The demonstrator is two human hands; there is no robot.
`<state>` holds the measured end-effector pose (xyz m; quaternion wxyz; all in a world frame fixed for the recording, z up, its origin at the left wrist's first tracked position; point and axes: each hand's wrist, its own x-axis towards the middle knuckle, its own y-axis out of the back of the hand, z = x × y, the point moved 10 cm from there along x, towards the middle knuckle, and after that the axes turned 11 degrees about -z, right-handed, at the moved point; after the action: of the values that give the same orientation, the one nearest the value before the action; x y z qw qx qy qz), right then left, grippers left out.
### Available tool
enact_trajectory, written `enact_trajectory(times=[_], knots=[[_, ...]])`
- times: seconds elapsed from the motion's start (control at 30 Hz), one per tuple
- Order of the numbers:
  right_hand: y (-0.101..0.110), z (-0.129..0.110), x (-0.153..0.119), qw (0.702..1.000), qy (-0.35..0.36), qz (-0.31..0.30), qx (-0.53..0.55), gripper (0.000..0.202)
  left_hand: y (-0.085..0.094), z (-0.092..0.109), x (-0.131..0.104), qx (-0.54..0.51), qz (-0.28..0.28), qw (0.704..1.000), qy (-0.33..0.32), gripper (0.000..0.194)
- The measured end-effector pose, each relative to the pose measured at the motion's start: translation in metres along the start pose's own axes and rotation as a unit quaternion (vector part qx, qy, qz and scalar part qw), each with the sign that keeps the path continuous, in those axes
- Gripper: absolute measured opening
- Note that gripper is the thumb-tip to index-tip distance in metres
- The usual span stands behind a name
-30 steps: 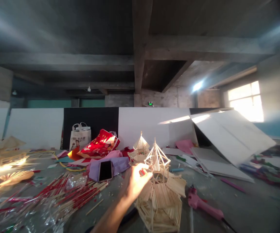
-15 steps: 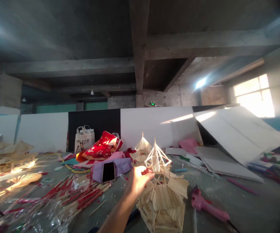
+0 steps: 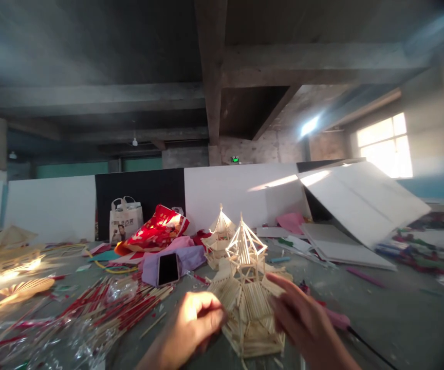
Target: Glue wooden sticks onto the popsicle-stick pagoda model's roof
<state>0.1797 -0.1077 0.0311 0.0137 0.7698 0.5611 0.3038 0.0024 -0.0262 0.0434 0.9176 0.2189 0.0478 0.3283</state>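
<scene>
Stick tower (image 3: 252, 303) upright on the tabletop (image 3: 380, 311), long axis vertical. Your left hand (image 3: 201, 319) is at its left, right hand (image 3: 301, 316) at its right; neither clearly nearer. Can't tell whether either hand's fingers grip it.

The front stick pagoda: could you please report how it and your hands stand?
Left hand and right hand flanking front stick pagoda, contact unclear. Pagoda upright. Pink glue gun partly hidden behind right hand.
</scene>
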Motion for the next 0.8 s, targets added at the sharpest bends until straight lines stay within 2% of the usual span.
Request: enact_trajectory(times=[0.1,0.2,0.33,0.6,0.8], knots=[[-0.028,-0.012,0.036,0.991,-0.008,-0.011,0.134,0.060,0.016,-0.007,0.007,-0.021,0.045,0.999,-0.017,0.038],[-0.035,-0.002,0.049,0.973,-0.031,0.042,0.224,0.069,0.020,-0.023,0.014,-0.053,0.045,0.997,-0.026,0.039],[-0.035,0.011,0.046,0.949,-0.057,0.076,0.300,0.061,0.019,-0.042,0.013,-0.075,0.027,0.997,-0.013,0.040],[-0.061,0.014,0.057,0.892,-0.099,0.022,0.440,0.042,0.022,-0.056,0.003,-0.144,0.029,0.989,-0.009,0.049],[-0.071,0.012,0.067,0.896,-0.124,0.004,0.428,0.041,0.026,-0.068,-0.005,-0.177,0.041,0.983,0.000,0.052]])
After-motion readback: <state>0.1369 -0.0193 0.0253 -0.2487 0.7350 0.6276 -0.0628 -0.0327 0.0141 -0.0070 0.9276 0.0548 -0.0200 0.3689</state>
